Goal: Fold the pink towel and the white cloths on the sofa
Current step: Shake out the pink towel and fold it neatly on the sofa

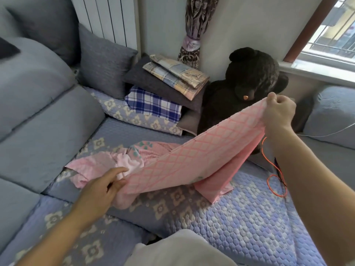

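head view: just the one camera, looking down over the sofa point(48, 135) from above the person's arms

pink towel point(192, 160): stretched in the air between both hands, running from low left up to high right. It has a diamond grid pattern, and one doubled flap hangs down off the middle so its tip touches the quilted cover point(240, 223)

right hand point(278, 112): raised up high in front of the black teddy, fingers bunched tight around the upper end of the towel, so it's got a proper grip on it

left hand point(103, 187): lower down near the seat, pinching the other end of the towel between thumb and fingers, with the index finger sticking out fairly straight

other pink stuff point(107, 162): a crumpled heap of pale pink cloth lying on the cover just behind the left hand, with a bit showing green flower shapes. Can't really tell where one piece ends and the next starts

white cloth point(178, 248): a pale lump at the very bottom edge, close to the camera. Too cropped to say how it's lying

black teddy point(247, 87): big one, slumped in the corner under the window point(330, 31)

pile in the corner: a folded pastel plaid cloth point(176, 73) on top of a dark grey pillow point(153, 81), and a blue checked pillow point(153, 104) under that

orange cord point(274, 175): thin, looped on the cover right beside the right forearm

grey cushion point(103, 62): leaning against the sofa back, radiator point(107, 16) behind it
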Available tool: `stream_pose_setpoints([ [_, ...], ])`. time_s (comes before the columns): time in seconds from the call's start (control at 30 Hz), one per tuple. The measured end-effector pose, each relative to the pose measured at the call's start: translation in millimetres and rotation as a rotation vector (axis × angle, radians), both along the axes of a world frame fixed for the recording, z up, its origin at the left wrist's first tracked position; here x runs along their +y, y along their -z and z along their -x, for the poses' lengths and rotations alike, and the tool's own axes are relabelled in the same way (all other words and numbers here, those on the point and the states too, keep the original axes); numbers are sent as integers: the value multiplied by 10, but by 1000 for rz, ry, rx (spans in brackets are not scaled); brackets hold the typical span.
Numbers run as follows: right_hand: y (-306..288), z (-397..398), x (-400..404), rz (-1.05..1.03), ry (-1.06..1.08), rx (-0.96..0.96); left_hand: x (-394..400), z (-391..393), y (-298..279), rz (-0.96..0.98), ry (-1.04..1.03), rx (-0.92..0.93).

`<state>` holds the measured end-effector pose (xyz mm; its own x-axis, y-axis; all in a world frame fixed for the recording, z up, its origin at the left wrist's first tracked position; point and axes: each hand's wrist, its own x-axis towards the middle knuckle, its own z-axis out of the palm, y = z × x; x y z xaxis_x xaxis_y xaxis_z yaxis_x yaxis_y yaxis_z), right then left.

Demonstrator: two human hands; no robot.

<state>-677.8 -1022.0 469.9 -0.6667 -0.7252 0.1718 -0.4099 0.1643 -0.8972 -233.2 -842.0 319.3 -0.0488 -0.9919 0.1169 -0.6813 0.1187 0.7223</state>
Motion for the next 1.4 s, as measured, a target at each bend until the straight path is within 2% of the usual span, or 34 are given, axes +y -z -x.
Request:
stream_pose_setpoints([
  [0.1,44,-92,7,-103,-39,79,-55,-146,90,-167,87,9],
  [0.3,198,-177,18,-214,-66,-12,-116,-149,-25,-321,-16,284],
  [0.37,222,-186,30,-261,-91,-120,-122,-39,-77,-409,54,241],
  [0.43,219,-209,64,-284,-172,-258,-106,45,-125,-482,256,75],
  [0.47,216,-210,75,-288,-231,-346,-106,64,-133,-498,339,61],
  [0.53,203,-177,97,-321,-328,-540,-85,65,-159,-482,352,152],
  [0.6,169,-139,130,-342,-333,-641,-66,16,-130,-426,207,359],
  [0.63,154,-124,134,-336,-343,-624,-69,-17,-79,-423,106,526],
  [0.7,150,-133,157,-339,-370,-412,-63,-12,-20,-501,-94,834],
  [0.73,179,-168,169,-332,-365,-308,-63,30,-31,-537,-146,908],
  [0.8,277,-222,188,-333,-350,-268,-69,121,-66,-558,-105,855],
  [0.87,348,-267,217,-341,-350,-359,-66,204,-184,-596,36,745],
  [0.93,410,-259,208,-336,-338,-480,-58,266,-310,-630,263,592],
  [1.0,371,-319,256,-306,-364,-537,-58,340,-405,-563,337,500],
  [1.03,353,-363,299,-302,-424,-508,-48,382,-442,-504,308,531],
  [1.1,314,-507,427,-385,-619,-355,-35,445,-494,-466,173,745],
  [1.17,305,-708,619,-567,-946,-108,-38,459,-485,-475,108,910],
  [1.23,371,-940,807,-745,-1241,171,-40,506,-549,-496,109,919],
  [1.27,430,-1051,881,-788,-1328,253,-35,536,-589,-496,107,914],
  [1.33,574,-1275,1002,-810,-1406,208,-26,609,-663,-526,60,986],
  [1.4,717,-1439,1088,-817,-1456,63,-26,644,-709,-522,24,1033],
])
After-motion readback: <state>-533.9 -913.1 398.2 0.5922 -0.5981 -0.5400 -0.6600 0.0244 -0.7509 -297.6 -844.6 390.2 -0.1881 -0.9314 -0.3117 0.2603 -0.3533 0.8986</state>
